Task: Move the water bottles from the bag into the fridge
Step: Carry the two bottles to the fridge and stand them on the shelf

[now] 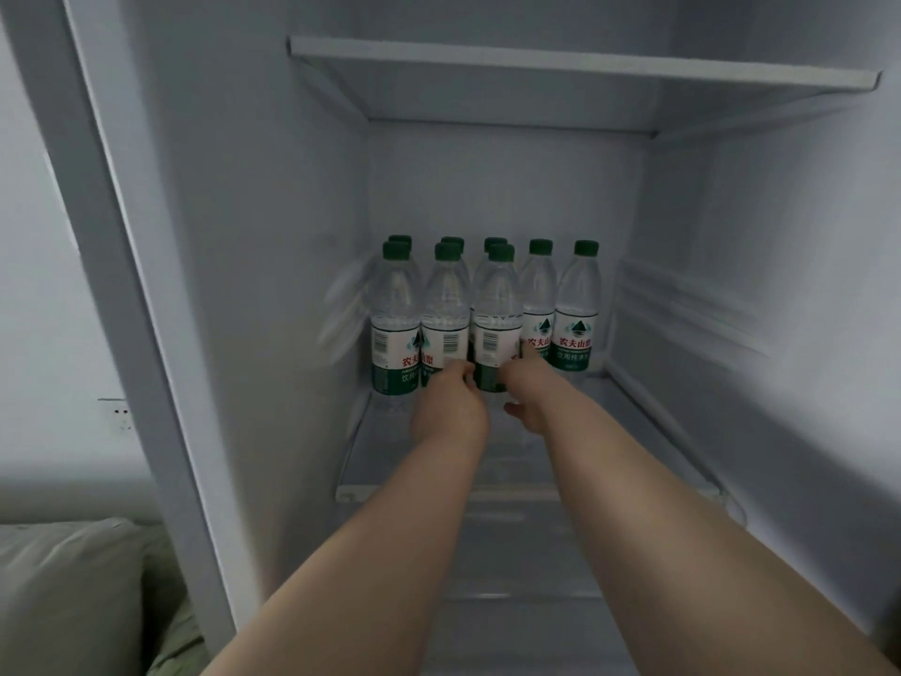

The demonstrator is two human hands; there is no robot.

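Several clear water bottles with green caps and white-green labels stand upright at the back of a glass fridge shelf (648, 431). My left hand (451, 409) grips the lower part of the middle front water bottle (444, 304). My right hand (529, 395) holds the base of the front water bottle beside it (497, 309), fingers on its right side and thumb below. Two more bottles (577, 304) stand to the right in the back row. The bag is out of view.
An upper fridge shelf (585, 65) spans the top. The shelf's front half is bare glass. The fridge's left wall and frame (161, 334) stand close by. A pale cushion (68, 592) lies at the lower left, below a wall socket (119, 412).
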